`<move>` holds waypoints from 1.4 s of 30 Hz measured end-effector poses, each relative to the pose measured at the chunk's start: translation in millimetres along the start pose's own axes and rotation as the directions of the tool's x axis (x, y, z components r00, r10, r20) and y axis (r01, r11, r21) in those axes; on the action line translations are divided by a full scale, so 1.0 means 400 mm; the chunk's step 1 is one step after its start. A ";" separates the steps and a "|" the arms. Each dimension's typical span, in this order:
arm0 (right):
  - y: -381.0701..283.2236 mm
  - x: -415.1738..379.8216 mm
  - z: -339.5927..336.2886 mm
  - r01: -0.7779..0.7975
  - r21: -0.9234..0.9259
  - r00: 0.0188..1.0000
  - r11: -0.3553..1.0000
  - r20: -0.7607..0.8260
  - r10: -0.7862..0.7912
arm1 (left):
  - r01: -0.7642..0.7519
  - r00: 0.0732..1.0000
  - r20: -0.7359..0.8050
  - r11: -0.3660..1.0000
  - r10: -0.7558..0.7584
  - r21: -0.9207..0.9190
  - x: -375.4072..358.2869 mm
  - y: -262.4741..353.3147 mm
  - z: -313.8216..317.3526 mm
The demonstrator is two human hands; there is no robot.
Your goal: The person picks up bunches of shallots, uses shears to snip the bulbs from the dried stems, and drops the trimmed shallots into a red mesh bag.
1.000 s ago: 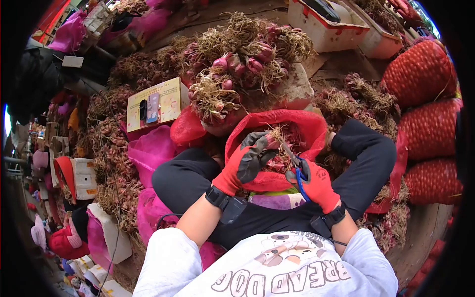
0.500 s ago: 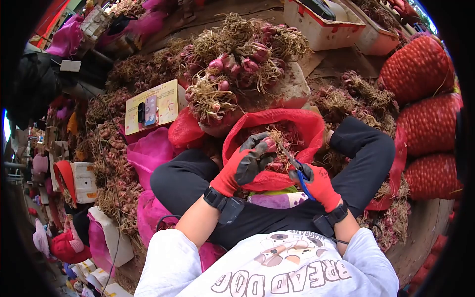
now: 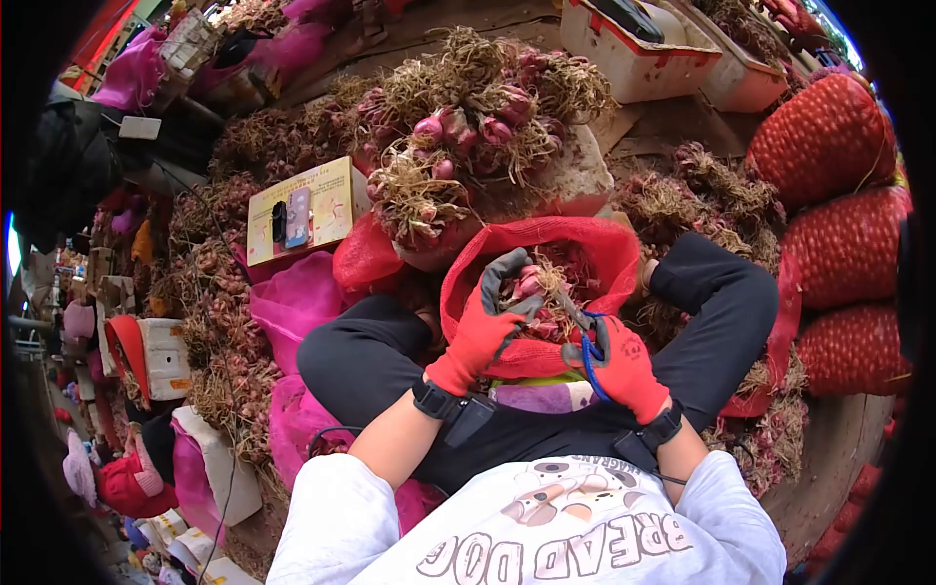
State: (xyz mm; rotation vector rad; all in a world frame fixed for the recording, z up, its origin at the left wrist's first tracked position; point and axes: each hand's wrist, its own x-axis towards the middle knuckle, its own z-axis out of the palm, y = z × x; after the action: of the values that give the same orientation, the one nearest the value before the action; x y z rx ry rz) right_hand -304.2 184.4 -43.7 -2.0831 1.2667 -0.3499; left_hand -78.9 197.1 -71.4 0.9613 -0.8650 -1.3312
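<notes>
Holding shallots (image 3: 527,282) over the mouth of the red bag (image 3: 585,234), pinching them between thumb and curled fingers of the left hand (image 3: 487,320). Gripping scissors (image 3: 589,361) in the right hand (image 3: 622,359), with fingers curled about the blue handles and blades aimed toward the dry strands (image 3: 553,275); cannot tell the gap between blades. Best, probably, to steady the shallots, guard the left fingertips and snip close without nicking skins.

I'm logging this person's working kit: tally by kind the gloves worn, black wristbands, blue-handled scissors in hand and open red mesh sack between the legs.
Red-and-black gloves: 2
Black wristbands: 2
Blue-handled scissors: 1
Open red mesh sack: 1
Total: 6
</notes>
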 end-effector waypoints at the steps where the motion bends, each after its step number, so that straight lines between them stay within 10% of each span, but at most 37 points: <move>1: -0.002 0.002 0.002 -0.011 -0.020 1.000 1.000 -0.023 0.010 | -0.001 1.000 0.007 0.999 0.000 0.055 -0.005 0.013 0.015; 8: 0.006 0.011 0.014 -0.025 -0.004 0.996 1.000 -0.082 0.025 | 0.085 0.996 0.029 0.981 -0.081 -0.175 -0.011 0.003 0.011; 11: 0.009 0.013 0.016 -0.056 0.067 0.997 0.996 -0.051 0.060 | 0.414 0.909 0.093 0.857 -0.406 -0.306 -0.010 0.011 0.000; 16: 0.017 0.000 0.000 -0.228 0.335 0.966 0.914 0.195 0.169 | 0.173 0.982 0.095 0.981 -0.165 -0.090 -0.003 0.040 -0.004; 31: -0.025 0.006 -0.017 0.056 -0.130 0.990 0.990 -0.122 -0.072 | 0.039 0.996 0.081 0.997 -0.033 -0.069 0.003 0.074 -0.007; 38: -0.029 0.011 -0.016 -0.135 0.372 0.991 0.918 0.064 0.120 | 0.045 0.998 0.046 0.999 -0.044 -0.009 0.011 0.077 -0.002; 42: -0.008 0.017 -0.014 -0.118 0.306 0.992 0.945 0.085 0.097 | 0.120 0.993 0.035 0.990 -0.117 -0.081 0.012 0.054 -0.027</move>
State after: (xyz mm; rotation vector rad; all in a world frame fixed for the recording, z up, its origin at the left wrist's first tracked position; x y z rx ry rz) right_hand -301.7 177.3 -38.2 -1.7387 1.1942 -0.3978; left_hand -60.3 192.9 -55.6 0.9418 -0.7792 -1.4749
